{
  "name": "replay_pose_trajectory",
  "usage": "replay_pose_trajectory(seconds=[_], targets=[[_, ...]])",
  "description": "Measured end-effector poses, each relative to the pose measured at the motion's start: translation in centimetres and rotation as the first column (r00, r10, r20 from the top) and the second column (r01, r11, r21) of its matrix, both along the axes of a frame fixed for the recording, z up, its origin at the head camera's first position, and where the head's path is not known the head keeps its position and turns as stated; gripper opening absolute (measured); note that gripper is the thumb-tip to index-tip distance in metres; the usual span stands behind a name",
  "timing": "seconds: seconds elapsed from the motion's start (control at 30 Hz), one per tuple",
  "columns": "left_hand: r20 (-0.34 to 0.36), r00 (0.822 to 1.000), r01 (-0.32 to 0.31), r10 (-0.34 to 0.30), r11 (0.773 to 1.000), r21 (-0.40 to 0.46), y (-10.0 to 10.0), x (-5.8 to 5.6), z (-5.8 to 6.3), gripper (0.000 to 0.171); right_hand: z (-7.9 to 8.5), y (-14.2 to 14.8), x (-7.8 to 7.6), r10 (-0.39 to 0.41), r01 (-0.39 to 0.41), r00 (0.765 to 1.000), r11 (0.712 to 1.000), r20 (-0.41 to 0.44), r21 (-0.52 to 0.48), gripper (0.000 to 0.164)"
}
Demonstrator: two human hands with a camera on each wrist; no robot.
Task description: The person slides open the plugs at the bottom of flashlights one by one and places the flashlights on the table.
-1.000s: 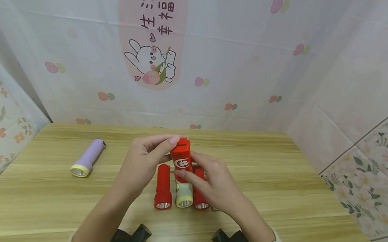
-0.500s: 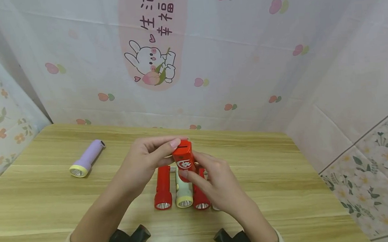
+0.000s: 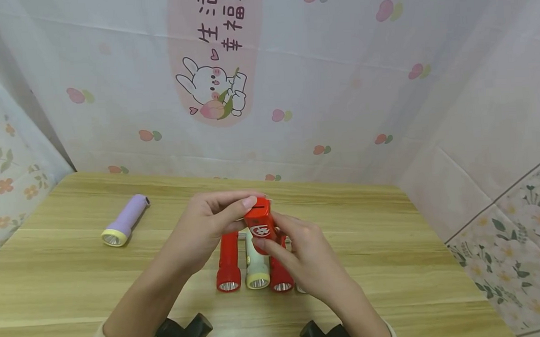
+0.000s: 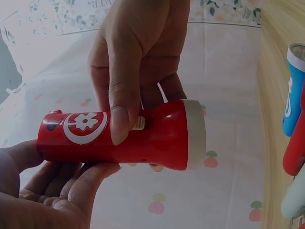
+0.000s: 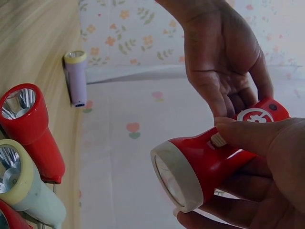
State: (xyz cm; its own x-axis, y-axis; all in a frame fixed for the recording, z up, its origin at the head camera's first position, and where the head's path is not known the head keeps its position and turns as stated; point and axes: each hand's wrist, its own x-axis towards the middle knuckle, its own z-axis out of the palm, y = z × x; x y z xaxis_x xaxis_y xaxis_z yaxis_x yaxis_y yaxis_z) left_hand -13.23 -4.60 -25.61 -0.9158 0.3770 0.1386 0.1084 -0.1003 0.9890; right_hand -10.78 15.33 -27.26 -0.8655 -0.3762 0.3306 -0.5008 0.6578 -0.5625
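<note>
Both hands hold a red flashlight [image 3: 260, 225] over the table, its tail end turned up towards the head view. My left hand [image 3: 204, 228] pinches that tail end, thumb on its edge. Around the middle of the body, my right hand [image 3: 308, 250] grips it. In the right wrist view, the right thumb [image 5: 248, 136] lies right at the cream slide switch [image 5: 218, 140]. A cream ring [image 4: 195, 134] surrounds the lens, and a white flower emblem [image 4: 86, 125] marks the side. The lens [image 5: 169, 181] shows in the right wrist view.
Below the hands lie a red flashlight [image 3: 228, 265], a pale green one [image 3: 257, 271] and another red one [image 3: 282, 277], side by side. A blue flashlight [image 4: 294, 90] shows in the left wrist view. A lavender flashlight [image 3: 128, 216] lies at the left. A printed curtain [image 3: 339, 93] hangs behind the table.
The held flashlight has shifted slightly right and down in the head view and tilted, so less of its length shows. Both hands have kept their grip on it.
</note>
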Motion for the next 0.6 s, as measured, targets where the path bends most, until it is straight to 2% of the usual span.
replay_pose_trajectory(seconds=[0.13,0.3,0.6], targets=[[-0.021,1.000,0.015,-0.015,1.000,-0.005,-0.19,0.04,-0.06,0.033,0.01,-0.06,0.10,-0.007,0.007,1.000,1.000,0.009,0.009,0.025],[-0.008,1.000,0.013,-0.014,1.000,-0.022,-0.37,-0.02,-0.09,0.034,0.02,-0.22,0.27,-0.031,0.031,0.999,0.999,0.025,0.026,0.023],[-0.018,0.999,0.027,-0.027,1.000,-0.006,-0.28,-0.05,-0.13,0.033,0.15,-0.17,0.47,-0.038,0.038,0.999,0.998,-0.006,0.048,0.023]])
